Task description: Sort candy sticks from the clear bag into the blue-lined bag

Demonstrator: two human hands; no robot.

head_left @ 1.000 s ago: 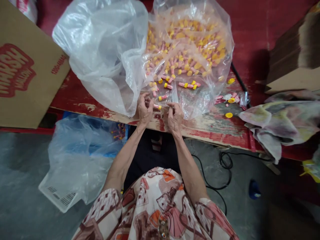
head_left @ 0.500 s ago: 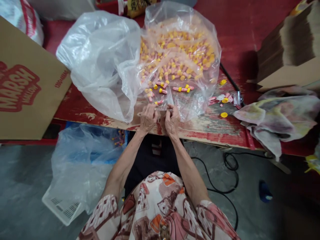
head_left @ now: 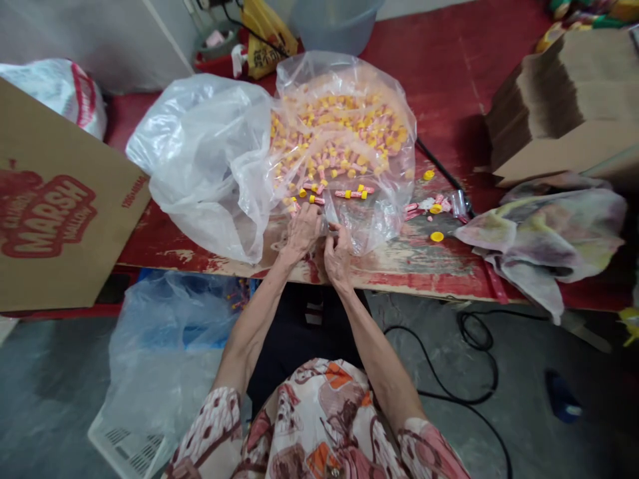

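At the mouth of a clear plastic bag (head_left: 344, 80) on the bench, both hands work close together. The bag holds a heap of small pink-filled tubes with yellow caps (head_left: 319, 159); several lie loose near its opening. My left hand (head_left: 302, 231) is bent over the bag's near edge, fingers curled downward by the nearest tubes; its fingertips are partly hidden. Beside it, my right hand (head_left: 339, 256) is closed, thumb and forefinger together at the plastic edge. Whatever either hand grips is too small or covered to name.
A cloudy plastic bag (head_left: 210, 166) stands left of the tubes, beside a marshmallow carton (head_left: 60, 206). Loose yellow caps (head_left: 436, 237), a crumpled cloth (head_left: 554, 219) and stacked cardboard (head_left: 564, 146) are rightward. Below are a plastic-covered crate (head_left: 124, 446) and black cable (head_left: 479, 399).
The head view has tilted upward, showing more of the bench's back. My left hand has reached forward over the nearest tubes, and my right hand has moved closer to it.
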